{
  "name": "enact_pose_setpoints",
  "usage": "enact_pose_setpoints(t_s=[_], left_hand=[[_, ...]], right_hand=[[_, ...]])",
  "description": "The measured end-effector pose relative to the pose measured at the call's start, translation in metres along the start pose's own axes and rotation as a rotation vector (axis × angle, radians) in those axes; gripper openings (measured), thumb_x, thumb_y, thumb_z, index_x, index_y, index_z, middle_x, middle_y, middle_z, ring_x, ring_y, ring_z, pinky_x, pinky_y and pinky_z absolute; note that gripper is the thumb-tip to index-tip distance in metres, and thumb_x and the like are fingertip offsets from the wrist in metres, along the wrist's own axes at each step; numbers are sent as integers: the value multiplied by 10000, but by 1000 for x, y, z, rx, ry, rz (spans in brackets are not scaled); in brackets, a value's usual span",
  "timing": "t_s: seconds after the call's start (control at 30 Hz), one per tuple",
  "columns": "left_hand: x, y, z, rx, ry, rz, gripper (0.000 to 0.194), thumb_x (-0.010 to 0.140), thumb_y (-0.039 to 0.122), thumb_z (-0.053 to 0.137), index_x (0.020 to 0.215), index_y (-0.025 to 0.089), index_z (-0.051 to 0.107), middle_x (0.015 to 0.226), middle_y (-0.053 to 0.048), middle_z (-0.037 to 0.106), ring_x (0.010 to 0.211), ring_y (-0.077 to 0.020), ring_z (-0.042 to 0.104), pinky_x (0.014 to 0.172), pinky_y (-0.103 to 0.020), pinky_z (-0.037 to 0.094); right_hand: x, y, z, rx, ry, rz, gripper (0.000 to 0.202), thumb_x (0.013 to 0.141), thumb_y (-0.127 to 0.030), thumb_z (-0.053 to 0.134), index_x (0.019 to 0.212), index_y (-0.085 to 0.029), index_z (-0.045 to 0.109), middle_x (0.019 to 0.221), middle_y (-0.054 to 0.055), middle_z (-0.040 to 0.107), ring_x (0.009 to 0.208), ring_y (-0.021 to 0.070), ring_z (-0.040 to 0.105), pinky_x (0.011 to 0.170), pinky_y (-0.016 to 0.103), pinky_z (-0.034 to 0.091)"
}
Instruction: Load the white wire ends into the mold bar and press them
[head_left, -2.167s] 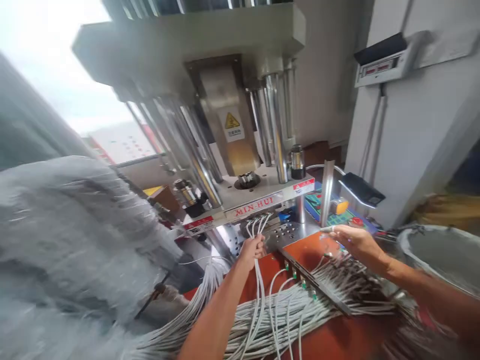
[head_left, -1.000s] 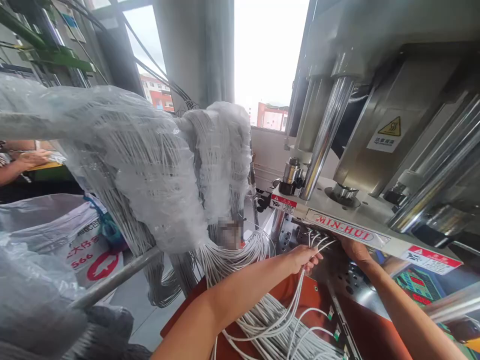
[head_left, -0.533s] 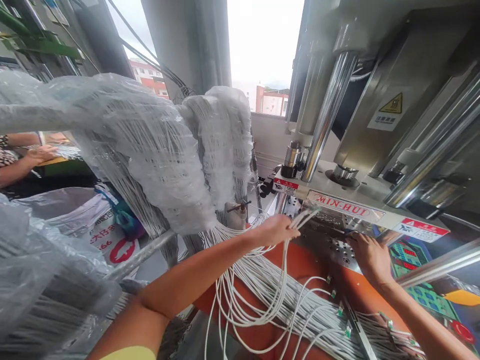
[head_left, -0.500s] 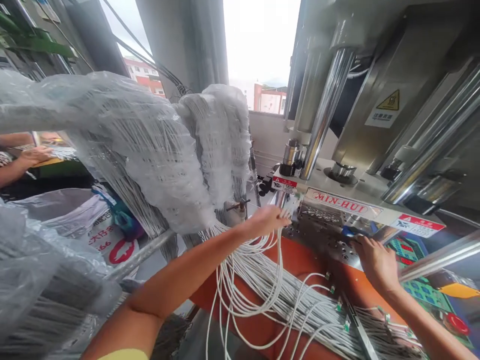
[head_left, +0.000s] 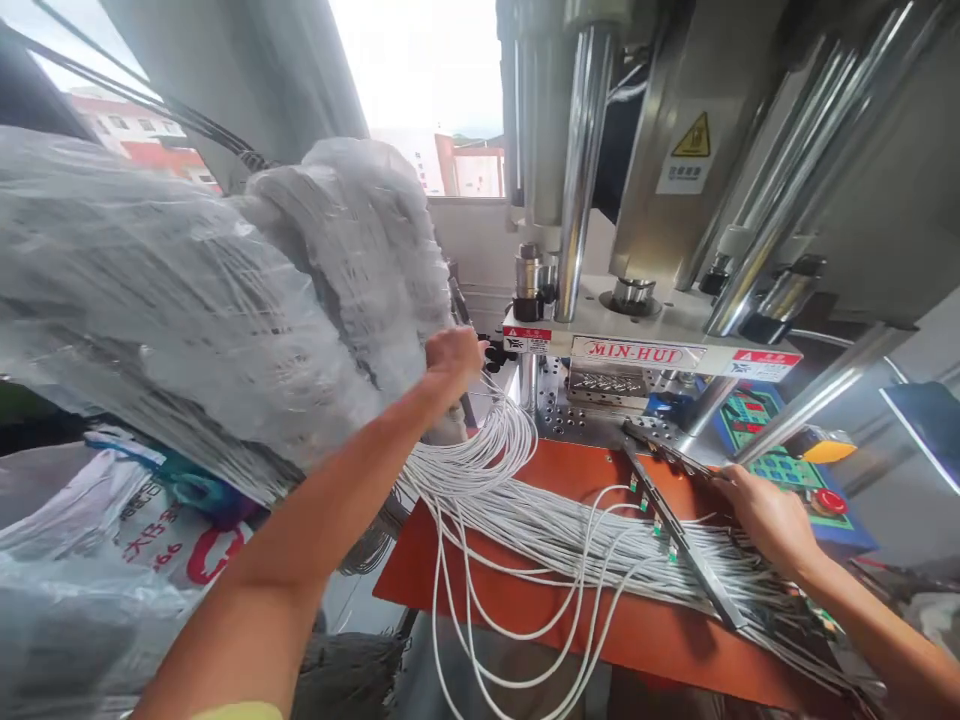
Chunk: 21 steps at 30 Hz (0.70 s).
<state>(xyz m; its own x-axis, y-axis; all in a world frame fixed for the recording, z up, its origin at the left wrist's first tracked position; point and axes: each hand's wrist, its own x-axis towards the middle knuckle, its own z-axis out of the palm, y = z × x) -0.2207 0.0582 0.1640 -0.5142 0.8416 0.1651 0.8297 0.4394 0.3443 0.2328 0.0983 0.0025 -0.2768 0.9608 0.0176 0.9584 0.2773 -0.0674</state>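
My left hand (head_left: 454, 352) is closed near the wrapped cable hanks, at the upper end of looped white cables (head_left: 495, 440); what its fingers grip is partly hidden. At the right, my right hand (head_left: 761, 505) pinches the end of a dark metal strip (head_left: 686, 460). A long dark bar (head_left: 686, 545) lies slantwise over the white cable bundle (head_left: 555, 515), beside small green connectors (head_left: 657, 524). Cables and bar rest on the orange-brown board (head_left: 495, 600).
The MIN-HUI press (head_left: 637, 352) stands behind the board, its metal mould (head_left: 607, 383) beneath. A control panel (head_left: 780, 450) with a red button is at right. Plastic-wrapped cable hanks (head_left: 360, 250) hang at left, above a printed sack (head_left: 165, 530).
My left hand has moved away from the press toward the hanks. My right hand has drawn back from the mould area, with the dark strip now visible. The view has turned right.
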Motion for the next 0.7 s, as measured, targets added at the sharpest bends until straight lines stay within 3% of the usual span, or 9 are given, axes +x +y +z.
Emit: enact_pose_setpoints(t_s=[0.03,0.1,0.2,0.27,0.33,0.47,0.6,0.7], left_hand=[[-19,8,3,33,40,85,273,895,359,516,879,131,665,906,-158,691,961,-294,650,820,-395,476],[-58,25,14,102,126,435,320,941,381,425,918,171,666,896,-114,692,946,-266,636,817,-383,472],[-105,53,44,-6,-97,956,225,934,341,479,1028,222,645,934,-40,690,959,-198,606,796,-306,490],[-119,72,75,-115,-260,1139,300,878,275,586,1174,225,581,1082,-32,667,1089,-181,554,871,-284,490],[-119,88,110,-131,-362,1216,396,833,212,635,1219,205,548,1218,-53,616,1248,-195,456,1005,-315,438],[-104,108,159,8,-496,1221,451,830,270,638,1257,188,517,1323,-98,539,1348,-251,352,1034,-416,418],[-89,112,173,-9,-544,1297,338,832,296,626,1148,188,576,1204,-97,582,1204,-254,475,966,-392,448],[-84,107,174,-90,-554,1389,245,854,270,593,1082,182,593,1062,-85,609,1092,-229,509,924,-344,452]], right_hand=[[1,-5,-1,-12,-13,0,354,925,-451,259,943,-235,539,919,99,699,838,300,656,630,376,415],[6,-14,-1,-30,-2,-8,329,938,-427,288,950,-223,546,955,94,683,834,267,636,616,341,394],[13,-25,5,-56,55,-48,267,934,-381,365,931,-206,566,936,97,655,877,251,594,623,319,387],[17,-31,9,-80,80,-78,221,923,-347,413,910,-198,576,937,100,637,921,254,569,655,320,398],[16,-37,8,-102,72,-80,214,924,-337,426,941,-191,582,961,106,632,955,268,561,682,338,407],[-12,-54,-10,19,87,-122,390,913,-426,452,1213,-182,508,1108,130,629,1043,303,551,758,390,435],[-55,-81,-18,139,22,-234,753,814,-397,593,1451,-162,267,1165,142,621,1064,312,557,797,401,464],[-72,-95,-4,79,-16,-206,763,761,-271,628,1436,-131,302,987,125,658,944,331,577,746,419,473]])
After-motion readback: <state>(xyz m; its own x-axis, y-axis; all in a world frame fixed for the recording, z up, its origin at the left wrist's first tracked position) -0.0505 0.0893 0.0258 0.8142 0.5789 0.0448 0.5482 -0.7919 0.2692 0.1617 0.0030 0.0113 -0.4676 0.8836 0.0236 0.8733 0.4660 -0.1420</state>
